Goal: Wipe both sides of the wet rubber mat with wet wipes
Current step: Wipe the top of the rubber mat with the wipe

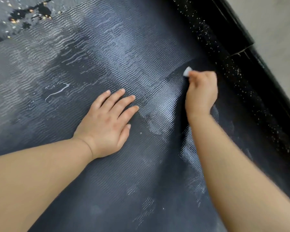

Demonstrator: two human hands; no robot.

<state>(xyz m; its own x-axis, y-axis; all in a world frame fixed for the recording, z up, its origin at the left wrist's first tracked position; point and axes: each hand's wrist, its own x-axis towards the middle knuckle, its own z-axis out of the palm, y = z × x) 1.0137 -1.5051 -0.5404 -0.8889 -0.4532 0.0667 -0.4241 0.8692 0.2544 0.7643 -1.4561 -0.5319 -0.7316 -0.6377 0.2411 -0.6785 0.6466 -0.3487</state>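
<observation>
Left hand (107, 121) lies spread flat on rubber mat (90, 64); right hand (201, 94) pinches wet wipe (187, 71).

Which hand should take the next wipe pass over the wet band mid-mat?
Right. The right hand grips the wet wipe, low over the mat beside the shiny wet band. The left hand lies flat on the mat, fingers straight, holding no wipe; probably best left steadying it.

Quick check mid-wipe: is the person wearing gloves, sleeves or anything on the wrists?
No. The left hand and right hand are ungloved, with no rings showing; the left hand's nails are short and unpainted. The left forearm and right forearm are bare to the frame edge: no sleeves, watch or bands in view.
</observation>
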